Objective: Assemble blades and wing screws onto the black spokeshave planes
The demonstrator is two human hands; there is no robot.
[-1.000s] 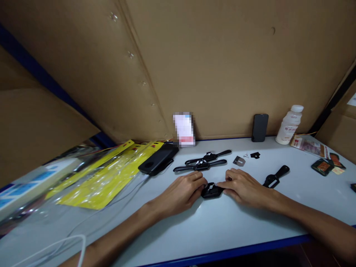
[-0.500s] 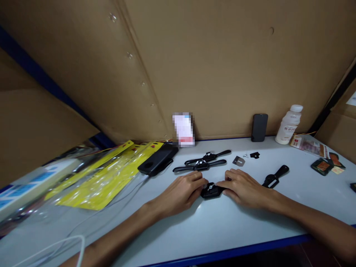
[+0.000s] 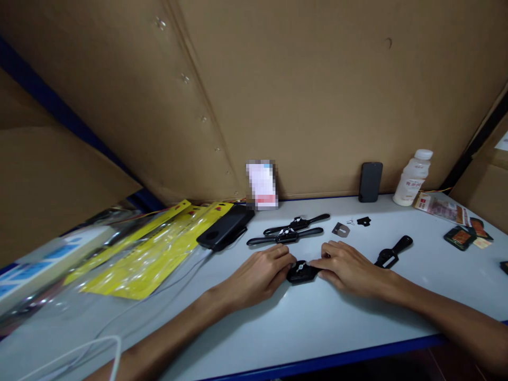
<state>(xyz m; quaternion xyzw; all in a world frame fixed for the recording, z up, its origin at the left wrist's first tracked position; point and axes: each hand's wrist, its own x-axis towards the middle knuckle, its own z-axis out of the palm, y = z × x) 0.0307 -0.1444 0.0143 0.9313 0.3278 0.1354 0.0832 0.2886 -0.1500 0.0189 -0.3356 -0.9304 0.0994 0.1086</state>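
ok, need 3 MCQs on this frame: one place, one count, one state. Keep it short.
1. Where does the white bottle stand?
A. by the back cardboard wall, right
B. front edge of the table
C. on the yellow bags

2. How many assembled black two-handled tools lie just behind the hands?
A. one
B. two
C. four

3. What are the hands doing?
A. both raised off the table
B. left hand and right hand both on the small black part
C. only one touches it

Key: 1 A, it stands at the wall. 2 B, two lie side by side. 3 B, fingers meet the part from both sides.
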